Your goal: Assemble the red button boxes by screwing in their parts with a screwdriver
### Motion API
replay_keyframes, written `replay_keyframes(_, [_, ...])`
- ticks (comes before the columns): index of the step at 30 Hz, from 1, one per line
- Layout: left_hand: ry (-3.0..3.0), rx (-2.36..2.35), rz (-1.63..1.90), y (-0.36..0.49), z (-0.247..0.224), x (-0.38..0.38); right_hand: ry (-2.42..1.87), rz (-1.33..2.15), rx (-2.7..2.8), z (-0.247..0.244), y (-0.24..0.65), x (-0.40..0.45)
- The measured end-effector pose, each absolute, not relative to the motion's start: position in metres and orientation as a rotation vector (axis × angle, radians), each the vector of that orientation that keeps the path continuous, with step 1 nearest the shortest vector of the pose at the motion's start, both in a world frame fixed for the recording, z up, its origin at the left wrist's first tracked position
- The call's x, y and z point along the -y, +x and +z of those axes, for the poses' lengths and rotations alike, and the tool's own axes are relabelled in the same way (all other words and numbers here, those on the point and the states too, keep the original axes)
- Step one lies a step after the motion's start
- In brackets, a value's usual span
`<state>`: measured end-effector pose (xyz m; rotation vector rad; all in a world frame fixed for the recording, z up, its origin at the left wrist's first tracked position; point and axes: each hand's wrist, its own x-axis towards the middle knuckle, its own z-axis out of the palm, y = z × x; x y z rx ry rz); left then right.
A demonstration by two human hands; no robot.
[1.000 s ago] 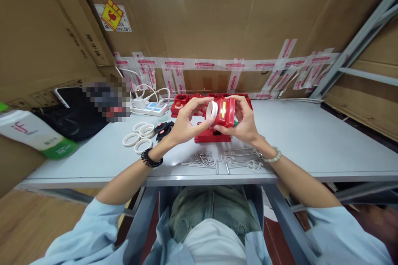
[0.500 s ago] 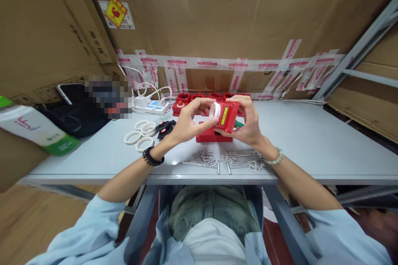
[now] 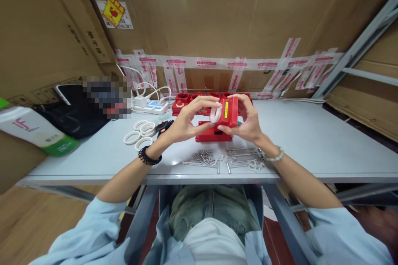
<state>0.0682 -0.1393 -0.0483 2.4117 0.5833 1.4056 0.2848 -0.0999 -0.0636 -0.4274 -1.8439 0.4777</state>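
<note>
My right hand [image 3: 249, 123] grips a red box-shaped housing [image 3: 232, 119] with a yellow label, raised over the table and tilted. The fingers and thumb of my left hand [image 3: 188, 121] pinch a white ring [image 3: 214, 115] at the housing's left end. Whether the ring is threaded onto it I cannot tell. Beneath my hands a second red housing [image 3: 209, 134] lies on the table, partly covered from view. Behind them stands a row of red housings [image 3: 178, 108], partly hidden by my fingers. Screws [image 3: 203, 158] and metal rods [image 3: 241, 153] lie near the front edge.
Several loose white rings [image 3: 132, 137] and black parts [image 3: 163, 126] lie left of my hands. A white power strip [image 3: 157, 109] with cables sits behind them. Farther left are a bottle [image 3: 37, 128], a phone [image 3: 69, 93] and a black bag [image 3: 87, 122]. Cardboard [image 3: 199, 20] walls the back.
The red housing has turned slightly in my hands, so its label faces me more squarely. My left fingers have shifted along the white ring and are straighter over its top.
</note>
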Motion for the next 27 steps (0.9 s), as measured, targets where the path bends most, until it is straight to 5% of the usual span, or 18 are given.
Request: replay_keyframes(27, [2.286,-0.754,1.514,0.0751,-0.0538,0.1412,-0.434,0.561,1.816,-0.0633,0.2814,0.1037])
